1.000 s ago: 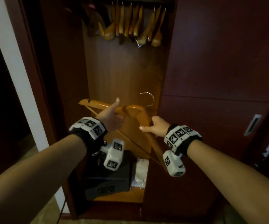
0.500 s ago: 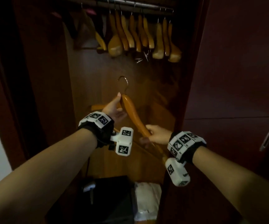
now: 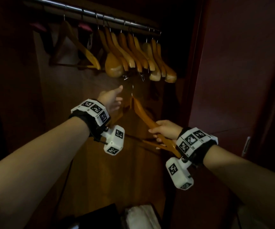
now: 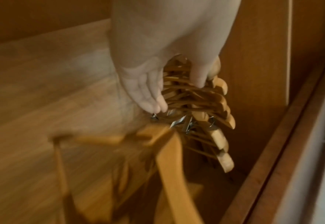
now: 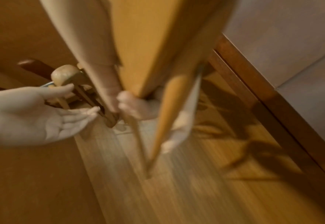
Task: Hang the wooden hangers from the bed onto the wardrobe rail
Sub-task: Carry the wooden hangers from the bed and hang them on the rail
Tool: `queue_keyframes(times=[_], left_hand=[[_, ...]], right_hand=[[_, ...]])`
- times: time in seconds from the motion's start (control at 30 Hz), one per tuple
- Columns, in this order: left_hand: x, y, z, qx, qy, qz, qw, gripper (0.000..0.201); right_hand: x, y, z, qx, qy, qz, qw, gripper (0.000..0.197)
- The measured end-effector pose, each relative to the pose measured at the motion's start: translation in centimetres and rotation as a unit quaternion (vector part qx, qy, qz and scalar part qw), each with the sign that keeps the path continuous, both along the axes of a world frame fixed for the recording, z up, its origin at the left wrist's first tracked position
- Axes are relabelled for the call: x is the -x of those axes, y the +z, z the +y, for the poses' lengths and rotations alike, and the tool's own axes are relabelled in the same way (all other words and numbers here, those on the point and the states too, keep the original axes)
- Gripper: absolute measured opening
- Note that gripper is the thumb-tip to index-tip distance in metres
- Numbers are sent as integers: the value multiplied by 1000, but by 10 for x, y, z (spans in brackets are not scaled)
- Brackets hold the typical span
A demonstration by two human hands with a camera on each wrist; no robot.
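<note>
The right hand (image 3: 165,131) is curled round the lower arm of a wooden hanger (image 3: 143,114), holding it up inside the wardrobe with its metal hook (image 3: 132,90) uppermost, while the left hand (image 3: 112,100) is beside the hanger's neck with fingers straight and gripping nothing. Above them a row of hung hangers (image 3: 133,53) already crowds the right half of the wardrobe rail (image 3: 90,13). By my reading most of the job is done, this one not yet hooked; the bed is out of view.

No readable text, labels, brands, numbers or signs appear in any view.
</note>
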State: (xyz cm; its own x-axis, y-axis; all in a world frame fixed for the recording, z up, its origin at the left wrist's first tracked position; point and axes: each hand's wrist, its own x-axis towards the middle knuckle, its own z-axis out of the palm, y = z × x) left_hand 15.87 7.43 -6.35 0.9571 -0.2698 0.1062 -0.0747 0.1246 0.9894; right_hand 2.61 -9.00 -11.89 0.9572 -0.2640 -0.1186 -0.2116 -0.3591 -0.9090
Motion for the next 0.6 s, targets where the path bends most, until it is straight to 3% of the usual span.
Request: queue_keyframes(times=[0.17,0.3,0.47,0.6], left_hand=[[-6,5,-20,-14,-80,-24,996,66],[3,9,-47,-3,-160,-28,987,66],[17,15,-93,-1,-232,-14,972,69],[17,20,-129,26,-242,-1,970,71]], right_hand=[[-3,11,-5,-78,-118,48,989,5],[3,23,-12,-50,-193,31,979,10],[7,42,-27,-69,-234,-16,970,16],[6,52,-41,-82,-242,-35,966,14]])
